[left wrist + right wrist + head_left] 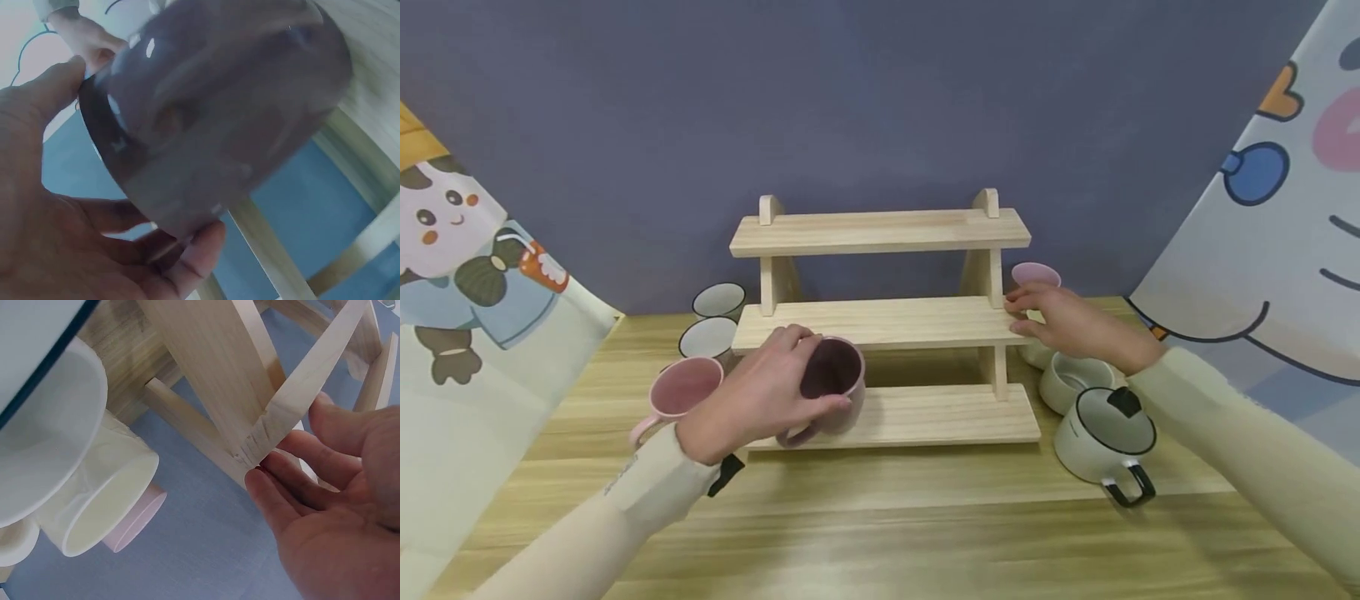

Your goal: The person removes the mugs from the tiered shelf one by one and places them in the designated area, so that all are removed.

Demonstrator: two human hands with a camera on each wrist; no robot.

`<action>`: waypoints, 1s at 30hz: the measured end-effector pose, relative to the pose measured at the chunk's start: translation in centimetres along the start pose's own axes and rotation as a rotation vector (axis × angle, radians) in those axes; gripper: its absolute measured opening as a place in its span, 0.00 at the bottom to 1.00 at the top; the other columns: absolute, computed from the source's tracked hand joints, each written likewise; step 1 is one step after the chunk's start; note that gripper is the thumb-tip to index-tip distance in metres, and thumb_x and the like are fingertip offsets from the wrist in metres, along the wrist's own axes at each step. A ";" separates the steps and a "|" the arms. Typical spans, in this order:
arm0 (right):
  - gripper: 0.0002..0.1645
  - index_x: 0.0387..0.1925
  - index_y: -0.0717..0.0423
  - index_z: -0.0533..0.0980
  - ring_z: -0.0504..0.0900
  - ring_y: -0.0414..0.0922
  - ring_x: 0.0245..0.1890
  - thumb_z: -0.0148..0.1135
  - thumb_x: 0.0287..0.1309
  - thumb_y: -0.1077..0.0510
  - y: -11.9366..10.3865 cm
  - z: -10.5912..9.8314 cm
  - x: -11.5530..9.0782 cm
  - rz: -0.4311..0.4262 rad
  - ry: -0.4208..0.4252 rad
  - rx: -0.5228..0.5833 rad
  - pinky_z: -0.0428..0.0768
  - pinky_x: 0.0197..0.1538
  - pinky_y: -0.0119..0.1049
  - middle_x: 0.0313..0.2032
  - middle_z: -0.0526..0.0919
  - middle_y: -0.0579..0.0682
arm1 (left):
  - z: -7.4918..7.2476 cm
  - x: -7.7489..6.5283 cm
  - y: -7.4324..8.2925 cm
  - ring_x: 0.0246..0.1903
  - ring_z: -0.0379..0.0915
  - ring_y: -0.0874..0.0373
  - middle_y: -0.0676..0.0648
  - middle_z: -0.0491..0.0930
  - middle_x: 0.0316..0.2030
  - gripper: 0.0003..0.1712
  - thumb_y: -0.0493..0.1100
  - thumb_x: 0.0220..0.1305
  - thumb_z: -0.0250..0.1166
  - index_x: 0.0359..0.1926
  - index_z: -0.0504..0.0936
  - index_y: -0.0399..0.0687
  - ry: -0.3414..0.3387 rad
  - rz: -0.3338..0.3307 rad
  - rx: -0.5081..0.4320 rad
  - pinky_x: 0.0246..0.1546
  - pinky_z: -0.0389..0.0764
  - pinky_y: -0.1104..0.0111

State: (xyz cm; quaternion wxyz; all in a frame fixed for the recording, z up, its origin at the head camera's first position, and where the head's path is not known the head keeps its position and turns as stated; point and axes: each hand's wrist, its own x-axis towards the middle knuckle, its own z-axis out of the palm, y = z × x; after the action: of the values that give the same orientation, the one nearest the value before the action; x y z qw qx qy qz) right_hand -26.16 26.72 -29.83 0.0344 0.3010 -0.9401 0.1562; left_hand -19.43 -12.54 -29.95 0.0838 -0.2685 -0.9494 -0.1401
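My left hand (763, 387) grips a mauve mug (854, 400) by its rim, with the handle pointing down-left. This mug is at the left part of the bottom tier of a wooden three-tier shelf (880, 233); whether its base touches the board I cannot tell. In the left wrist view, thumb and fingers span the mug's (219, 119) rim. My right hand (1056, 321) holds the right end of the middle board (880, 322). In the right wrist view, thumb and fingers pinch the board's end (275, 428).
Left of the shelf stand a pink mug (685, 387) and two white cups with dark rims (709, 336). On the right are a lidded white mug (1086, 446), a cream cup (1063, 383) and a pink cup (1035, 273). A blue-grey backdrop (880, 100) rises behind.
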 end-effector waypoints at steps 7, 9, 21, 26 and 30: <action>0.18 0.49 0.73 0.76 0.71 0.62 0.54 0.63 0.59 0.65 -0.4 0.2 0.3 -0.006 0.008 0.009 0.70 0.54 0.55 0.51 0.74 0.66 | 0.3 -0.4 0.2 0.37 0.66 0.54 0.45 0.68 0.40 0.36 0.64 0.37 0.70 0.41 0.79 0.42 0.066 -0.035 -0.048 0.32 0.75 0.65; 0.19 0.49 0.73 0.75 0.71 0.62 0.54 0.63 0.59 0.64 -0.5 0.2 0.3 -0.007 0.015 0.008 0.70 0.54 0.55 0.51 0.74 0.66 | 0.3 -0.9 0.1 0.35 0.66 0.54 0.46 0.67 0.39 0.34 0.64 0.36 0.70 0.39 0.80 0.43 0.091 -0.044 -0.052 0.31 0.74 0.65; 0.20 0.49 0.74 0.75 0.71 0.62 0.53 0.63 0.58 0.65 -0.2 0.2 0.2 0.002 0.009 0.006 0.70 0.53 0.56 0.51 0.74 0.67 | -0.7 -7.6 -2.0 0.47 0.65 0.48 0.43 0.69 0.43 0.38 0.56 0.29 0.74 0.43 0.80 0.37 0.315 -0.034 -0.019 0.37 0.73 0.57; 0.20 0.50 0.75 0.75 0.70 0.63 0.54 0.63 0.58 0.65 0.0 0.2 0.0 -0.006 0.020 0.013 0.70 0.53 0.56 0.52 0.74 0.67 | -1.5 -10.2 -3.4 0.47 0.65 0.44 0.39 0.69 0.46 0.37 0.51 0.28 0.75 0.42 0.79 0.34 0.352 -0.028 -0.019 0.41 0.69 0.54; 0.20 0.50 0.75 0.75 0.70 0.64 0.54 0.63 0.58 0.65 0.0 0.3 -0.1 -0.014 0.026 0.024 0.69 0.53 0.57 0.52 0.73 0.67 | -1.7 -12.5 -4.3 0.40 0.67 0.47 0.39 0.70 0.42 0.39 0.51 0.27 0.77 0.45 0.79 0.35 0.329 -0.108 0.030 0.32 0.72 0.53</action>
State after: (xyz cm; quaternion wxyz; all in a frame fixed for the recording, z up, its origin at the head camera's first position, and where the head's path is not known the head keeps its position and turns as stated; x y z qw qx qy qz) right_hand -26.09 26.69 -30.10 0.0443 0.3058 -0.9356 0.1709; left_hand -11.08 -22.66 -32.21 0.2346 -0.1890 -0.9379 -0.1722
